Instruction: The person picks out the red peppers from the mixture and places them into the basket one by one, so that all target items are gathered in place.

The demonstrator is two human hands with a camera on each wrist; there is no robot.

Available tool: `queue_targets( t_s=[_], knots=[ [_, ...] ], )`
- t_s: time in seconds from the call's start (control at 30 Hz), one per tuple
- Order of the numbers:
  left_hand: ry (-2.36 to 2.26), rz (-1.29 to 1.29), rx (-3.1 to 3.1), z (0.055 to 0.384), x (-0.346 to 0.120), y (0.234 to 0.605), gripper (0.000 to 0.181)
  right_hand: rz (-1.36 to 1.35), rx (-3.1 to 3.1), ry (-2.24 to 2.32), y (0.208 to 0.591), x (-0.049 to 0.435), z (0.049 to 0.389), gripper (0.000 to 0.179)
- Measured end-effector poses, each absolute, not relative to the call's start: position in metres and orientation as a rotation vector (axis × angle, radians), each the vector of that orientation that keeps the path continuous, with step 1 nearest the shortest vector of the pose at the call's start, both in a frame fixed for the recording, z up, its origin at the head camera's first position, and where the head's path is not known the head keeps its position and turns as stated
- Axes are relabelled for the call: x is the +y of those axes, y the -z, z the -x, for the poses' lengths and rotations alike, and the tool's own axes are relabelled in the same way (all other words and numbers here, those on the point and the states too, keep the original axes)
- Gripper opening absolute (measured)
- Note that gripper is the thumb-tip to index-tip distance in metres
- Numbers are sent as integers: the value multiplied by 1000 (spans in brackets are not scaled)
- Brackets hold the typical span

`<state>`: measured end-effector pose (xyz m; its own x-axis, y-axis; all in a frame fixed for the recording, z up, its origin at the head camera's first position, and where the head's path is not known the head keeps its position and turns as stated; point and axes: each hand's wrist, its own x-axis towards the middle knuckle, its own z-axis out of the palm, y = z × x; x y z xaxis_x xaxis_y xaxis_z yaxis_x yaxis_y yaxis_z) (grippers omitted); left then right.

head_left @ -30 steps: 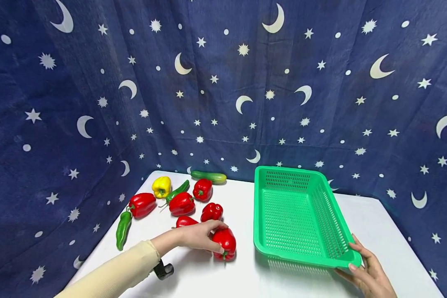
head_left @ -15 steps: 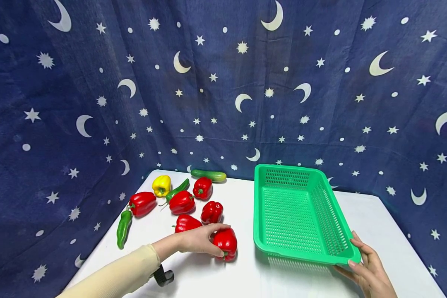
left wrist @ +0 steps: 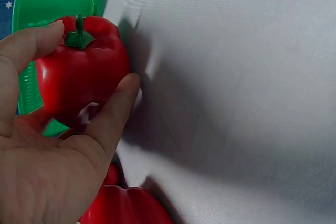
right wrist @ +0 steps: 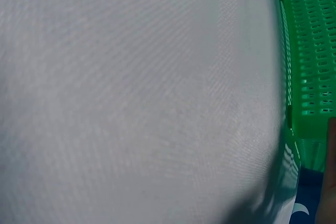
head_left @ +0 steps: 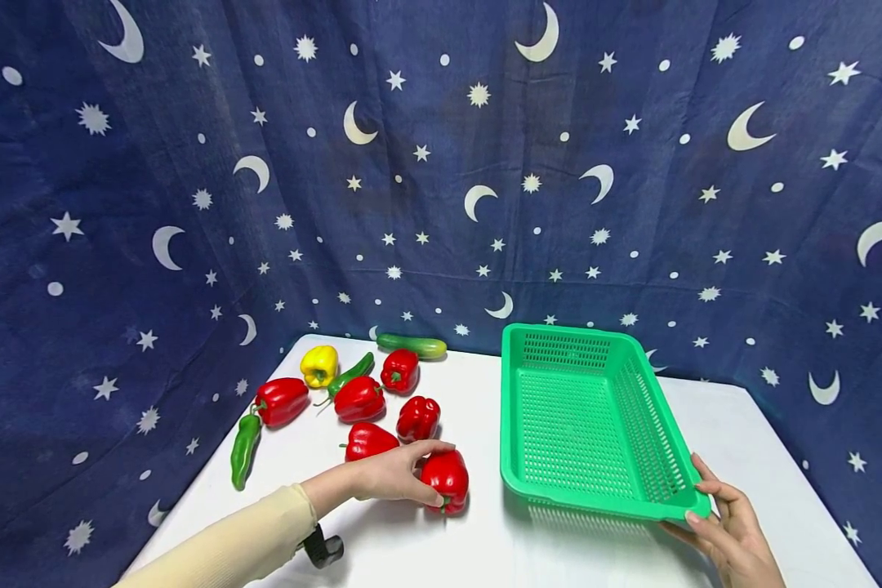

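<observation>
My left hand (head_left: 395, 474) grips a red bell pepper (head_left: 445, 480) at the front middle of the table. In the left wrist view the thumb lies by the green stem of this bell pepper (left wrist: 86, 77) and fingers wrap its other side. My right hand (head_left: 731, 527) holds the near right corner of a green plastic basket (head_left: 603, 508), thumb and fingers at the rim. The basket's bottom shows bare. Only a sliver of the right hand (right wrist: 328, 182) appears in the right wrist view, beside the basket's perforated wall (right wrist: 315, 51).
Left of the basket lie several more red bell peppers (head_left: 358, 400), a yellow bell pepper (head_left: 319, 366), a cucumber (head_left: 412, 347) and two long green peppers (head_left: 245, 452). A dark blue curtain with moons and stars (head_left: 441, 204) hangs behind the white table (head_left: 478, 555).
The left hand and its bell pepper shift very slightly right, then stay put. The right hand's fingers move a little at the basket corner, which rises slightly in the view.
</observation>
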<state>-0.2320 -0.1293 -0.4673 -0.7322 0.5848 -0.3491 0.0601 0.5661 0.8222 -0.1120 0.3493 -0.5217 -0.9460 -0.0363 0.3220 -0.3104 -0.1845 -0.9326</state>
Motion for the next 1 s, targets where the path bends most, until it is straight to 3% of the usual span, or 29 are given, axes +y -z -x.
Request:
queue_targets(
  t_s=[1.0],
  knots=[
    [-1304,-432,2122,219,-130,483,79,-267,-1867,-2315,524,352,113,37]
  ],
)
